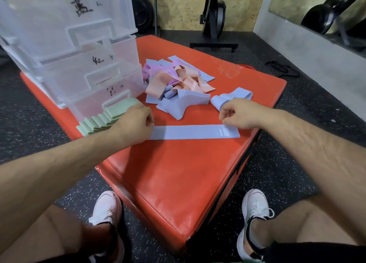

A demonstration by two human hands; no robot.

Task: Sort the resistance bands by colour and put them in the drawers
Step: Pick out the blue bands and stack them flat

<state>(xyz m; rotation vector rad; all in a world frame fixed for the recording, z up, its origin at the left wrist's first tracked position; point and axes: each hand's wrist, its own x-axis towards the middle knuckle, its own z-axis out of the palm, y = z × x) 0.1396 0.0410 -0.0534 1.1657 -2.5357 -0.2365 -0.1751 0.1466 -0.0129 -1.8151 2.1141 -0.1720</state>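
Left hand (136, 124) and right hand (240, 116) are each pinched on an end of a blue band (190, 132).
The band is laid flat on the mat (178, 179) at mid frame, below the pile (178, 80); drawers (83, 68) are seen upper left. If one end is let slip, the band could be snapped back and crumpled.

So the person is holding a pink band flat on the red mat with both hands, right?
Not pink. The head view shows the band is light blue; both the left hand and right hand do hold its ends flat on the red mat.
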